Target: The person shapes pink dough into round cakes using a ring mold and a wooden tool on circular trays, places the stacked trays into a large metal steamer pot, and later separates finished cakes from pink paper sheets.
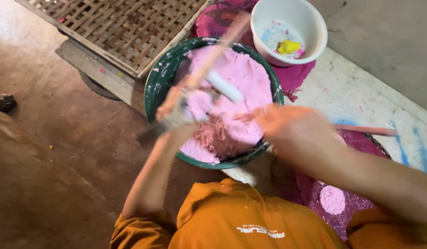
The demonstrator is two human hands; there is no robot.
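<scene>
Woven bamboo forms the one flat tray [126, 27] at upper left, and beside it sits one round green basin [153, 87] heaped with soft, crumbly pink dough [241, 78]. Your left hand [179, 103], fingers curled shut, grips one smooth white cylinder [224, 86] over the basin, its long axis slanting from upper left to lower right, with a pale wooden stick [222, 41] running up toward the one white bowl [310, 27] that holds a yellow lump [288, 46]. Your right hand [292, 129] is blurred over the basin's near rim, so you cannot tell how its fingers sit; one pink disc [332, 199] lies further right.
</scene>
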